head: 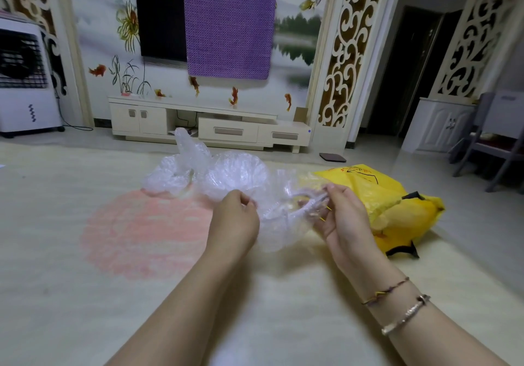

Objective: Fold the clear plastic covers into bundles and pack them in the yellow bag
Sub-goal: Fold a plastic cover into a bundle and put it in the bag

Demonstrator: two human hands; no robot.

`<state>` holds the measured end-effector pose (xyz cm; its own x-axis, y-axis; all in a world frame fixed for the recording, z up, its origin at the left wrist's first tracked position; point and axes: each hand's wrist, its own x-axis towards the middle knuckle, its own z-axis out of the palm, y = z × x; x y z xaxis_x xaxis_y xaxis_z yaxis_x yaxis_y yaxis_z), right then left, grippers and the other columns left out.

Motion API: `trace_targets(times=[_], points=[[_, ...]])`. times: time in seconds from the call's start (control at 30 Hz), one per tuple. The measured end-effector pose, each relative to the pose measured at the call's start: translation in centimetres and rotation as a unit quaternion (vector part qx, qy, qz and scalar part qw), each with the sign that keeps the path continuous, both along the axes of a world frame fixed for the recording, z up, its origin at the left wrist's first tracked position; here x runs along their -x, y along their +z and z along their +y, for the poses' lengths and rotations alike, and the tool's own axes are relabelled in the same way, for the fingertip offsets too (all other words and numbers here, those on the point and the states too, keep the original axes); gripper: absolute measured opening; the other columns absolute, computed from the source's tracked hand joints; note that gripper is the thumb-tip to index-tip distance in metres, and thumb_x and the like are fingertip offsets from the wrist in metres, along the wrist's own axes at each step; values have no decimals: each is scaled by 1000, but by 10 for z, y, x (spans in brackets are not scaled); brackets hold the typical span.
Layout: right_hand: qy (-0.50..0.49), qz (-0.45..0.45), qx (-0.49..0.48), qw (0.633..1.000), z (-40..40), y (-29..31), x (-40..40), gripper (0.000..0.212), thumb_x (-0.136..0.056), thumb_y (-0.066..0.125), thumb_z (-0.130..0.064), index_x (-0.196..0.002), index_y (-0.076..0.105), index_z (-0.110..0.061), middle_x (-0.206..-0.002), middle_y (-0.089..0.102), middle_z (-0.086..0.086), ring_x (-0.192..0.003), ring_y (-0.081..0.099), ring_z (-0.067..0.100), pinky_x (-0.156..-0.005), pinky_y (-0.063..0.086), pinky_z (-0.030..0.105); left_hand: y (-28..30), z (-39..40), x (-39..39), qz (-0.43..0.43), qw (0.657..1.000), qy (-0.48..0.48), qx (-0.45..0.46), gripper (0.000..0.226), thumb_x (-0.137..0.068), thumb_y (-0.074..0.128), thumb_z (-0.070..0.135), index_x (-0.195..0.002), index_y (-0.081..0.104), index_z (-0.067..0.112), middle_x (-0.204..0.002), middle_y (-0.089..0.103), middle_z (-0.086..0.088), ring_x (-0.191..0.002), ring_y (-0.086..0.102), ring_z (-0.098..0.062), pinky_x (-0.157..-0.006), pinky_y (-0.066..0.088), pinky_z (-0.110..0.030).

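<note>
Between both hands (pixel 286 215), slung across the body line: one clear cover, stretched left to right, long axis roughly level and crosswise. Pinched at its left end by the left hand (pixel 236 218), knuckles up, fingers curled down onto the film, forearm reaching in from low centre. Gripped at its right end by the right hand (pixel 337 215), palm turned inward, fingers (pixel 326 192) curled round the gathered, elastic-looking rim; wrist banded with bracelets (pixel 397 306). Sagging belly of film hanging below the two grips, just above the mat (pixel 141 252).

Beyond the left hand, up and away: more covers (pixel 204 175), a loose crumpled heap lying on the mat, one tail standing up at the far side. Not yet bundled, by the look of it.

Just beside the right hand, to its right and slightly behind: yellow bag (pixel 391 198), lying slumped on its side, mouth not clearly readable from here. Nearer the right hand by far; well apart from the left.

Likely next: bringing the ends together, folding along the short direction, then passing rightward into the bag. Slippery, springy film; apt to unfold if released early.
</note>
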<state>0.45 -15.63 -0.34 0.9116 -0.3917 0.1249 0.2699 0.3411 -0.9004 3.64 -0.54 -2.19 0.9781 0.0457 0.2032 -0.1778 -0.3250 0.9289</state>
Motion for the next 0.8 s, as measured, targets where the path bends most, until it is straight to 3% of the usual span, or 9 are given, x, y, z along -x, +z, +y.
trace_targets(times=[0.1,0.17,0.27,0.33,0.43,0.5,0.57,0.67,0.8], points=[[-65,-2,119,991,-7,-2,-2,14,-100,46,-17,-87,52,-16,-80,71,7,-61,62,16,-60,52,29,-2,1,-1,58,998,-20,-28,15,-95,45,15,-97,58,9,-77,55,-2,-57,50,-16,-66,54,-35],[-62,-4,185,981,-10,1,1,14,-98,52,-20,-84,57,-18,-87,67,8,-68,57,16,-69,46,32,6,1,0,107,991,-33,72,19,-98,46,21,-105,58,8,-91,64,-5,-64,54,-16,-62,52,-30],[59,-11,185,981,-9,6,9,10,-96,56,-21,-89,57,-14,-73,63,1,-56,56,12,-55,46,25,21,12,0,213,924,-117,297,58,-94,39,60,-113,59,9,-110,67,-8,-88,66,-22,-72,56,-34],[112,-19,184,976,-7,8,13,11,-95,56,-20,-94,56,-9,-67,62,1,-49,55,9,-46,44,20,22,23,-2,259,900,-186,297,80,-81,37,78,-114,63,10,-111,70,-12,-99,69,-29,-85,56,-43],[94,-31,210,973,-3,6,13,12,-94,57,-16,-95,57,-4,-65,62,3,-47,56,9,-44,43,17,19,28,4,266,901,-277,200,59,-83,59,60,-114,66,10,-112,70,-14,-100,69,-28,-92,54,-41],[58,-32,251,966,-3,2,9,12,-94,58,-14,-92,58,-2,-61,61,5,-48,55,11,-47,44,17,18,25,6,239,908,-285,191,30,-86,68,31,-105,68,8,-98,72,-8,-82,71,-21,-77,59,-34],[25,-12,298,954,-5,-1,5,15,-94,60,-19,-86,59,-6,-57,52,3,-48,45,11,-46,37,18,17,23,5,210,919,-242,230,11,-88,66,13,-97,67,6,-79,67,-4,-61,66,-14,-57,57,-27],[19,68,376,924,-8,-4,2,32,-94,58,-33,-73,56,-8,-59,40,4,-54,35,13,-46,27,20,19,26,-1,148,929,-142,309,5,-91,61,7,-92,66,6,-74,65,-6,-53,64,-10,-52,55,-22],[114,134,333,926,-6,-8,6,20,-94,56,-20,-78,55,-8,-71,48,7,-64,48,16,-56,47,25,20,28,-7,35,951,-38,305,7,-92,61,9,-91,63,2,-85,56,-9,-49,63,-7,-47,53,-21]])
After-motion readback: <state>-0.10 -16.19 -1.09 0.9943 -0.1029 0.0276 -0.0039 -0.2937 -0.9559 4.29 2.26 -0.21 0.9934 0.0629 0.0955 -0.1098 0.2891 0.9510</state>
